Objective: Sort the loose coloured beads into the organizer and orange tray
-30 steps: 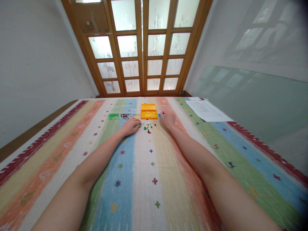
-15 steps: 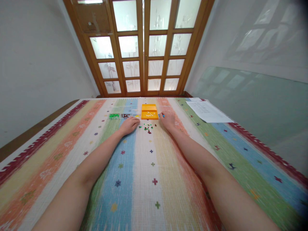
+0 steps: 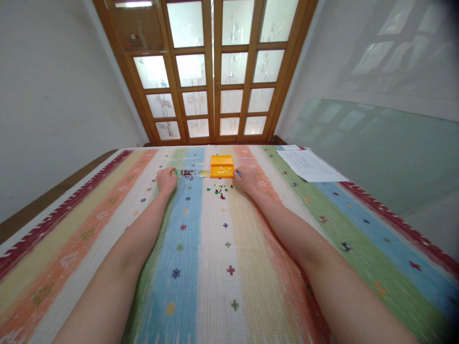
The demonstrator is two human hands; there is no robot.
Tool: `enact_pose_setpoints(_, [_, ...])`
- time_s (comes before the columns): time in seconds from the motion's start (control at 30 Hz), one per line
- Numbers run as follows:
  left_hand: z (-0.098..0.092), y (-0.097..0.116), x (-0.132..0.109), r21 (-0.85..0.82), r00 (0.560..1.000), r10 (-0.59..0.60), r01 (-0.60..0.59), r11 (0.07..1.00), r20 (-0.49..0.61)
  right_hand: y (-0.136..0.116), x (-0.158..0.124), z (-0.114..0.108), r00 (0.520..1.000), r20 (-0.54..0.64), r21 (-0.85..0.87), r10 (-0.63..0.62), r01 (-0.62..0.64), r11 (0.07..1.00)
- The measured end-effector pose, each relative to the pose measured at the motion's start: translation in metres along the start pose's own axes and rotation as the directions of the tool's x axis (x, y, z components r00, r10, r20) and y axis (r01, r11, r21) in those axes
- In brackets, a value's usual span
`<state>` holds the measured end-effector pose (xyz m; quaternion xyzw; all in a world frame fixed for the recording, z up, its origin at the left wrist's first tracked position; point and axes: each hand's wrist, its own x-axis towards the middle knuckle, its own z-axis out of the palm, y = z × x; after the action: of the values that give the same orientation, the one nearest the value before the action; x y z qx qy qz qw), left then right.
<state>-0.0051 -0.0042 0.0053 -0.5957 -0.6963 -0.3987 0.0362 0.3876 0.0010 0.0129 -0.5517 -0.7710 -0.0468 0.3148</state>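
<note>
My left hand (image 3: 167,180) is at the left end of a clear compartment box (image 3: 197,174), its fingers curled in by the green pieces (image 3: 176,172), which it mostly covers. Dark red pieces (image 3: 188,173) and yellow pieces (image 3: 204,174) lie in the sections further right. An orange box (image 3: 222,160) stands open in the middle, small white pieces (image 3: 224,170) in its front part. Against its right side my right hand (image 3: 245,179) is closed, with a bit of blue (image 3: 239,174) at the fingertips. What either hand pinches is too small to make out.
Loose green and dark red pieces (image 3: 221,191) are scattered on the striped tablecloth (image 3: 215,258) in front of the orange box. Printed paper sheets (image 3: 309,166) lie at the right back. Beyond the table are wooden glass-paned doors (image 3: 214,95).
My left hand has moved left, from beside the yellow pieces to the green pieces, and now covers most of them. My right hand has shifted slightly left, up to the orange box's side.
</note>
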Motion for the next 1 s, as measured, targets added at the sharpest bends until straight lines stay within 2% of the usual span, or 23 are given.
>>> enact_pose_setpoints(0.1, [0.006, 0.006, -0.003, -0.029, 0.992, 0.119, -0.118, 0.993, 0.033, -0.008, -0.002, -0.004, 0.994, 0.048, 0.020, -0.094, 0.093, 0.995])
enact_pose_setpoints(0.2, [0.010, 0.024, -0.010, -0.086, 0.956, 0.270, -0.261, 0.961, 0.112, -0.022, -0.005, -0.007, 0.963, 0.082, 0.109, -0.257, 0.248, 0.963])
enact_pose_setpoints(0.4, [0.011, 0.056, -0.028, -0.125, 0.831, 0.488, -0.472, 0.873, 0.268, -0.051, -0.014, -0.003, 0.819, 0.122, 0.327, -0.561, 0.500, 0.802])
enact_pose_setpoints(0.53, [0.012, 0.060, -0.032, -0.169, 0.774, 0.561, -0.535, 0.828, 0.294, -0.058, -0.018, 0.002, 0.738, 0.155, 0.408, -0.657, 0.558, 0.723])
enact_pose_setpoints(0.6, [0.013, 0.060, -0.032, -0.187, 0.757, 0.580, -0.550, 0.814, 0.299, -0.058, -0.018, 0.002, 0.721, 0.172, 0.422, -0.671, 0.562, 0.712])
enact_pose_setpoints(0.7, [0.011, 0.063, -0.034, -0.226, 0.724, 0.614, -0.571, 0.789, 0.315, -0.058, -0.018, 0.001, 0.737, 0.187, 0.410, -0.649, 0.542, 0.734])
enact_pose_setpoints(0.8, [0.008, 0.072, -0.038, -0.299, 0.654, 0.673, -0.604, 0.739, 0.344, -0.055, -0.017, 0.002, 0.768, 0.173, 0.393, -0.616, 0.519, 0.759])
enact_pose_setpoints(0.87, [0.006, 0.079, -0.043, -0.337, 0.611, 0.709, -0.624, 0.705, 0.352, -0.050, -0.016, 0.004, 0.804, 0.150, 0.379, -0.575, 0.490, 0.785])
enact_pose_setpoints(1.0, [0.005, 0.092, -0.051, -0.338, 0.575, 0.731, -0.649, 0.681, 0.368, -0.038, -0.012, 0.006, 0.883, 0.091, 0.341, -0.461, 0.408, 0.847])
